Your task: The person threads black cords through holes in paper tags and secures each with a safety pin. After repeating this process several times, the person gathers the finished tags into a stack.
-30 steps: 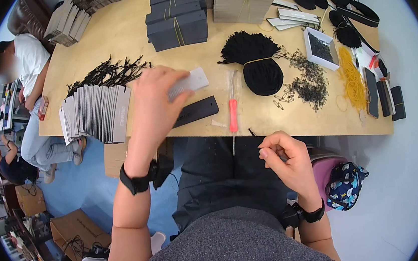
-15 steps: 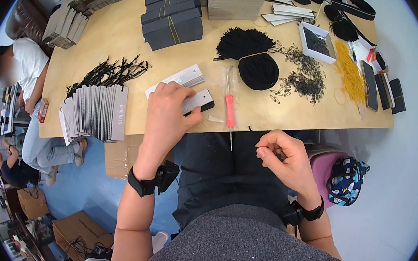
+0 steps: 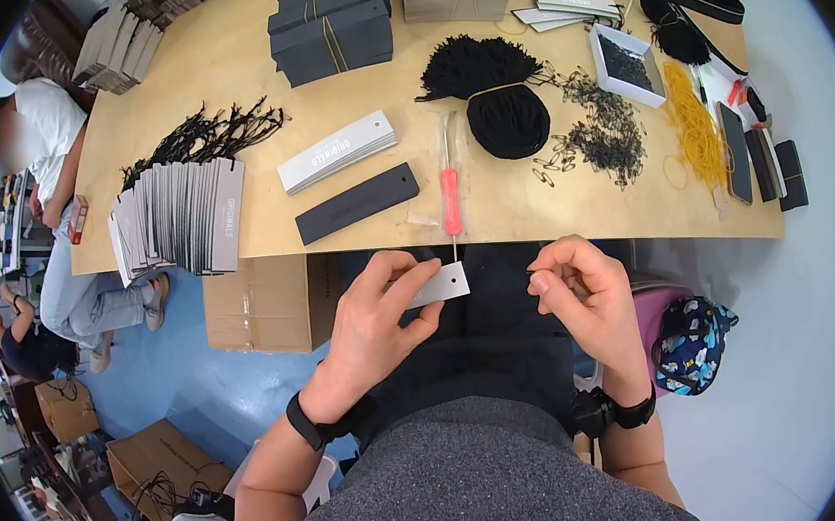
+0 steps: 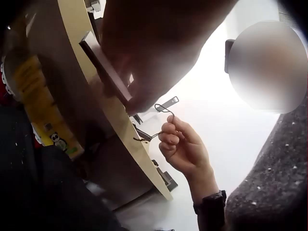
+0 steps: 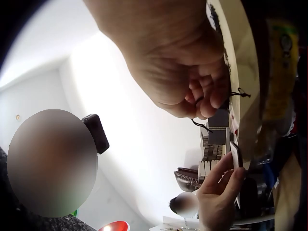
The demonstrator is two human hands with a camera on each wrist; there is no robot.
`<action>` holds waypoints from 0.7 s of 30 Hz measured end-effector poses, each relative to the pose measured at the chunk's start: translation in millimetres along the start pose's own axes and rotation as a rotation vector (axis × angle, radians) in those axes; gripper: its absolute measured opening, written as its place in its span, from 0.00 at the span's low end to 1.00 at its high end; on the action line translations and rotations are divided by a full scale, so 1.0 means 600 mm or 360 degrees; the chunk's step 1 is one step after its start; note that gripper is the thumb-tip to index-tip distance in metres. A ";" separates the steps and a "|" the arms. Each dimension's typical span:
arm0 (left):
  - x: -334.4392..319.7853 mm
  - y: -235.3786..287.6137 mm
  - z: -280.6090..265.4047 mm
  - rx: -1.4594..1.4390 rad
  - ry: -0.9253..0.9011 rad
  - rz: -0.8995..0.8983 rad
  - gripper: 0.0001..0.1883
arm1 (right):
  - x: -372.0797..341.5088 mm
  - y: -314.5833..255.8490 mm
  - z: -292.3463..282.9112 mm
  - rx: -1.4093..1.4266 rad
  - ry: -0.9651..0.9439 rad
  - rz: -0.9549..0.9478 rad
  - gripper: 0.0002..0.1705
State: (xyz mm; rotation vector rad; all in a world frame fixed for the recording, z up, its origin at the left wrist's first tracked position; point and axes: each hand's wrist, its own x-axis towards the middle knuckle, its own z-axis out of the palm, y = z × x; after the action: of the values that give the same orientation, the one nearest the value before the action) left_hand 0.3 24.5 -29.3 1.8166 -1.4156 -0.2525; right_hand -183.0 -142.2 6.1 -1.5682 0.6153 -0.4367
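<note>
My left hand (image 3: pixel 378 315) pinches a pale flat tag (image 3: pixel 452 281) just off the table's front edge, its end with the punched hole pointing right. In the right wrist view the tag shows edge-on between thumb and fingers. My right hand (image 3: pixel 592 294) pinches a thin black cord (image 5: pixel 240 93) between thumb and fingertips, apart from the tag. In the left wrist view a loop of this cord stands above the fingers and a knotted end hangs beyond them. Near my left hand lie a small stack of white tags (image 3: pixel 337 153) and a dark tag (image 3: pixel 357 203).
A red-handled tool (image 3: pixel 450 202) reaches over the table edge between my hands. Corded tags (image 3: pixel 177 218) fan out at left. Behind are black cord bundles (image 3: pixel 508 121), scattered small pins (image 3: pixel 602 142), a white box (image 3: pixel 628 64), yellow bands (image 3: pixel 695 133) and banded dark stacks (image 3: pixel 332 48).
My left hand went from above the tags on the table, took one pale tag, and brought it toward my lap and to the right. The right hand rose slightly, still pinching the cord.
</note>
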 end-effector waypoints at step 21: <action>-0.013 -0.016 0.029 -0.0204 0.0213 -0.0044 0.24 | 0.001 0.023 0.044 -0.0011 -0.0197 0.0073 0.05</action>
State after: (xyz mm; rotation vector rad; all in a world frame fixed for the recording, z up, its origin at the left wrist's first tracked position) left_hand -5.6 23.7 -49.7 1.7166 -1.2541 -0.2267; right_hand -168.4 -122.2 -10.2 -1.5722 0.5567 -0.3011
